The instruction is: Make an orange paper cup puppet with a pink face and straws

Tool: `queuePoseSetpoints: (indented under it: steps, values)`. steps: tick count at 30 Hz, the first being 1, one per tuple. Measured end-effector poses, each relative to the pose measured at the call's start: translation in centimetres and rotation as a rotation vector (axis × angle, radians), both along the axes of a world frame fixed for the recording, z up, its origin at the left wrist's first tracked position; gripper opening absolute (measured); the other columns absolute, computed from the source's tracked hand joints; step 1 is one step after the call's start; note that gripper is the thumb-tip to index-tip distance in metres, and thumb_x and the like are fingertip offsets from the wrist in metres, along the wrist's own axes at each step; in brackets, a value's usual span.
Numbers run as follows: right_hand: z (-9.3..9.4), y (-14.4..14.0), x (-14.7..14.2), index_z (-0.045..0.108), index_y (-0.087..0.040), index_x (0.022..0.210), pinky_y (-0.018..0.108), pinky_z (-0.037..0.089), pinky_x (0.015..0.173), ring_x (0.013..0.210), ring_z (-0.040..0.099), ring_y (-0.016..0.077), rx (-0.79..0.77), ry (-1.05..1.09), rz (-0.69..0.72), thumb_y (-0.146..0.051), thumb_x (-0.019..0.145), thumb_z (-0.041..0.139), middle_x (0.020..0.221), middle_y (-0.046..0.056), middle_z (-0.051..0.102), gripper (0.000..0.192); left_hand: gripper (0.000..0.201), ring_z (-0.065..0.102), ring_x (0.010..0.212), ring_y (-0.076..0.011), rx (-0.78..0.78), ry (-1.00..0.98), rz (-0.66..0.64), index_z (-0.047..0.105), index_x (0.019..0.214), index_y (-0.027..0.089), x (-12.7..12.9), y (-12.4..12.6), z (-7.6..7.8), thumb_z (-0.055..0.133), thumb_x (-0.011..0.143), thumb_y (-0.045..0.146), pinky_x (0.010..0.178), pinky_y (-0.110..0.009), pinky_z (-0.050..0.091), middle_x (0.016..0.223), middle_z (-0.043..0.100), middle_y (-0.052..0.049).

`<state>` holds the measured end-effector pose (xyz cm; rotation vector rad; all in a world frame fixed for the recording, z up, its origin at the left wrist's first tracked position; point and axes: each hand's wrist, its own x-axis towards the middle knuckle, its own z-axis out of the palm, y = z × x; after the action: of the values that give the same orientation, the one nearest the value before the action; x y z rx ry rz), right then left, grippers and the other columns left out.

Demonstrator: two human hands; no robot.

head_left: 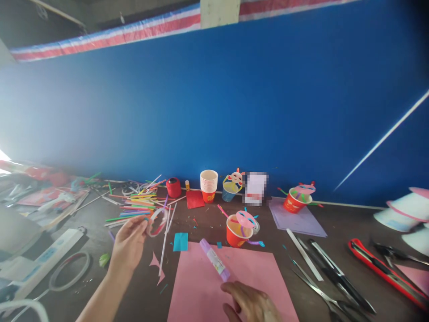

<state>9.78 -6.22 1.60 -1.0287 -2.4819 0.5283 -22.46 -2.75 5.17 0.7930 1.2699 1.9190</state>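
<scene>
My left hand (129,239) is raised over the table at the left, thumb and fingers pinched at the edge of a clear, reddish-tinged ring (157,222) that looks like a roll of tape. A small blue bit shows at the fingertips. My right hand (252,302) hovers low over a pink paper sheet (189,286), fingers bent and apart, with nothing seen in it. Just beyond its fingertips lies a purple glue stick (214,259). Behind the sheet stands a red paper cup (235,235) with a pink paper face and straw arms. A blue paper square (180,242) lies at the sheet's corner.
Colourful straws (140,205) are heaped at left, near a power strip (50,259). Stacked paper cups (209,185), a blue decorated cup (230,190) and another red one (296,201) stand behind. Scissors (318,290) and a red utility knife (385,270) lie right.
</scene>
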Motion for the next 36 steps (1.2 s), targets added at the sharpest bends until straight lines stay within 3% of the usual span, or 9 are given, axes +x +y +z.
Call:
queuePoseSetpoints:
  steps: [2,4,6,9,13,18,25,31,36]
  values:
    - [1.1,0.2,-0.6,0.051,-0.017,0.105,0.028,0.049,0.056,0.059,0.06,0.0164,-0.065,0.132,-0.015,-0.015,0.076,0.05,0.077,0.006,0.064,0.029,0.021,0.064,0.069,-0.0137,-0.05,-0.395,-0.157,0.064,0.084,0.019,2.8,-0.6,1.4,0.065,0.066,0.008,0.061,-0.022,0.051,0.07,0.067,0.001]
    - [2.2,0.3,-1.4,0.041,-0.019,0.119,0.027,0.048,0.054,0.063,0.059,0.0152,-0.19,0.288,-0.059,-0.018,0.078,0.051,0.091,0.008,0.061,0.042,0.022,0.065,0.068,-0.0136,-0.154,-0.667,-0.241,0.063,0.083,0.018,5.7,-1.2,1.7,0.056,0.071,0.001,0.056,-0.02,0.052,0.069,0.066,-0.001]
    - [3.0,0.4,-2.2,0.032,-0.022,0.126,0.024,0.046,0.051,0.067,0.058,0.014,-0.385,0.467,-0.108,-0.023,0.081,0.049,0.104,0.01,0.056,0.048,0.023,0.065,0.068,-0.0133,-0.231,-0.836,-0.313,0.062,0.083,0.018,8.3,-1.7,1.2,0.047,0.077,0.0,0.054,-0.02,0.052,0.07,0.065,-0.002]
    - [3.4,0.7,-2.9,0.036,-0.023,0.121,0.022,0.044,0.049,0.064,0.058,0.0112,-0.676,0.753,-0.144,-0.03,0.086,0.045,0.105,0.009,0.053,0.037,0.025,0.065,0.067,-0.0126,-0.29,-0.94,-0.369,0.062,0.086,0.019,10.9,-2.5,-0.5,0.044,0.081,0.002,0.056,-0.022,0.053,0.07,0.064,-0.002]
    - [3.0,1.5,-2.2,0.049,-0.016,0.099,0.019,0.039,0.042,0.05,0.051,0.0069,-0.829,0.953,-0.211,-0.035,0.084,0.049,0.082,0.003,0.052,0.024,0.023,0.065,0.071,-0.0142,-0.274,-0.899,-0.472,0.063,0.088,0.02,11.7,-3.6,-2.1,0.053,0.077,0.002,0.067,-0.029,0.054,0.071,0.066,-0.001]
    - [3.5,1.7,-0.4,0.054,-0.015,0.091,0.018,0.035,0.044,0.05,0.043,0.0057,-0.778,0.877,-0.239,-0.032,0.08,0.057,0.071,-0.001,0.049,0.02,0.016,0.062,0.088,-0.0224,-0.223,-0.676,-0.661,0.064,0.086,0.018,11.5,-4.1,-1.9,0.063,0.072,0.01,0.082,-0.036,0.048,0.069,0.065,-0.003]
    - [3.9,0.4,-0.6,0.052,-0.016,0.089,0.019,0.035,0.053,0.06,0.043,0.0077,-0.693,0.793,-0.216,-0.025,0.078,0.059,0.073,-0.001,0.052,0.015,0.02,0.062,0.069,-0.0115,-0.182,-0.575,-0.434,0.062,0.089,0.019,13.9,-3.0,-1.1,0.066,0.07,0.013,0.066,-0.021,0.049,0.074,0.066,-0.001]
    - [4.0,-0.2,-1.0,0.048,-0.018,0.092,0.021,0.035,0.054,0.06,0.045,0.009,-0.686,0.791,-0.203,-0.026,0.078,0.058,0.072,-0.002,0.051,0.019,0.031,0.062,0.066,-0.0113,-0.206,-0.622,-0.372,0.059,0.093,0.019,15.2,-1.7,-1.5,0.068,0.064,0.011,0.063,-0.022,0.049,0.071,0.066,-0.001]
    - [4.2,-0.2,-0.8,0.051,-0.017,0.094,0.02,0.032,0.051,0.056,0.041,0.0085,-0.742,0.739,-0.187,-0.031,0.076,0.06,0.065,-0.004,0.044,0.025,0.029,0.063,0.068,-0.0119,-0.239,-0.516,-0.348,0.058,0.092,0.019,15.5,-1.4,-1.7,0.069,0.065,0.015,0.065,-0.023,0.048,0.073,0.064,0.001]
